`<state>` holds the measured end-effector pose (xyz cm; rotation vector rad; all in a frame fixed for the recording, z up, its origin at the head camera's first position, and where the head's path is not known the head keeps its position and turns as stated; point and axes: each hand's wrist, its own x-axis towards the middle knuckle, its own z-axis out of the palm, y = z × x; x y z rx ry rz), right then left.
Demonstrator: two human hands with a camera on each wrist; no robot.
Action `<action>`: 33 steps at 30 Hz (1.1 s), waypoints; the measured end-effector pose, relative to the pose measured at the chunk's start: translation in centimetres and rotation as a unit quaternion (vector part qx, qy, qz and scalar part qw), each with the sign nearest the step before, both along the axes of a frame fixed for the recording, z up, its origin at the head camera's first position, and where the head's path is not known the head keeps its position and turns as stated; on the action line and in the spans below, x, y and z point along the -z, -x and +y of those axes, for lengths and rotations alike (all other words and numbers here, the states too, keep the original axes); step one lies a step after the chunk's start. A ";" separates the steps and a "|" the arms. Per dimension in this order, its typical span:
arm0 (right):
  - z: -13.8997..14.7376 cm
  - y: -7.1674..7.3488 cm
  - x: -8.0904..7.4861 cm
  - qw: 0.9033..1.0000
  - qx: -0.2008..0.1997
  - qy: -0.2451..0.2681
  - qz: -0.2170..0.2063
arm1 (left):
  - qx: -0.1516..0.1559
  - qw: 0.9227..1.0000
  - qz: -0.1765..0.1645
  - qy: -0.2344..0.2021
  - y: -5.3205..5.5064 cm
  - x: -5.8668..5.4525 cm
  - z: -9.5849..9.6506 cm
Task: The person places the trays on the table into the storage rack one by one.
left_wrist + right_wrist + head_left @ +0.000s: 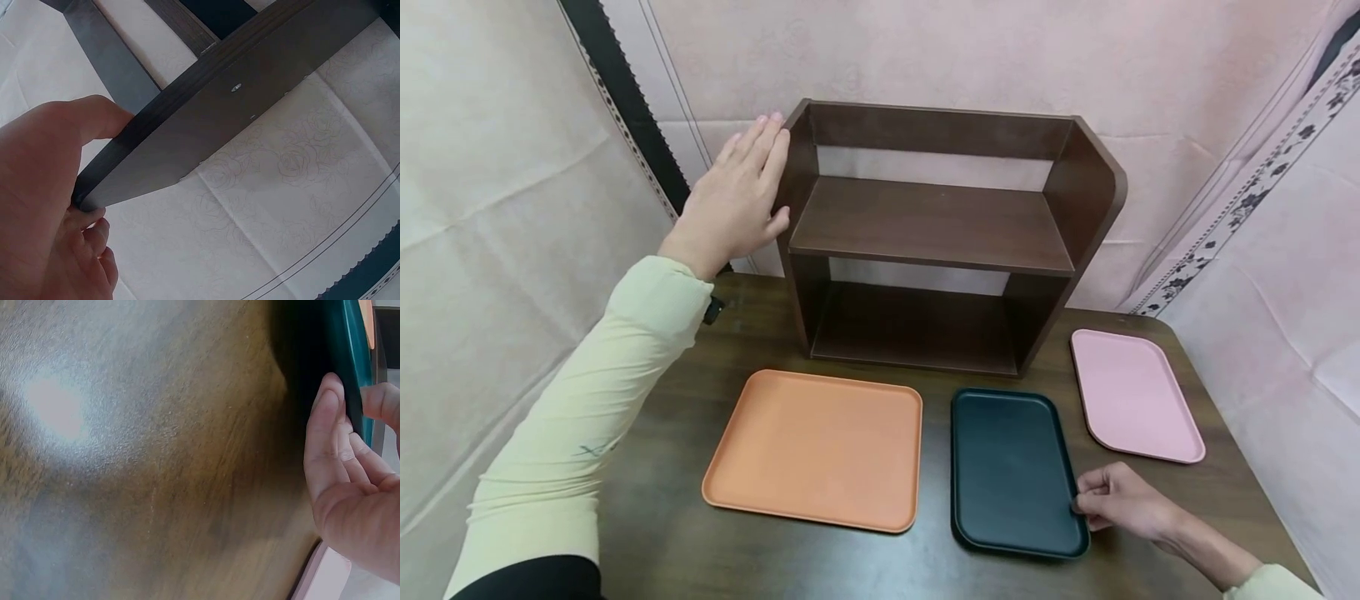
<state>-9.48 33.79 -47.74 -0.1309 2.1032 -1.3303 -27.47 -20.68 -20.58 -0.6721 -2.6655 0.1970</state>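
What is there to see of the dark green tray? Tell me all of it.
The dark green tray is a shallow rectangle with rounded corners and a raised rim, smooth and plastic-looking. It faces upward in front of the brown shelf, a short side toward it, between the orange tray and the pink tray. The right hand pinches its right edge, thumb above and fingers below. Whether it rests fully on the table is hard to tell.

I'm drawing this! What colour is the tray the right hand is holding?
That tray is dark teal; it shows best in the head view.
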 end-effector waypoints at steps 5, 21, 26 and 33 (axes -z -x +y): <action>-0.3 -0.1 -0.5 1.000 0.001 0.003 -0.001 | -0.008 1.000 -0.011 0.003 0.0 0.0 0.0; -2.8 0.2 -3.7 1.000 -0.008 0.009 0.013 | -0.013 1.000 -0.011 0.011 0.0 -0.2 -0.2; -3.6 0.4 -4.7 1.000 -0.008 0.010 0.021 | -0.014 1.000 -0.011 0.012 -0.1 -0.1 -0.1; -4.7 0.6 -6.2 1.000 0.004 -0.001 0.022 | -0.011 1.000 -0.006 0.012 -0.2 -0.1 0.1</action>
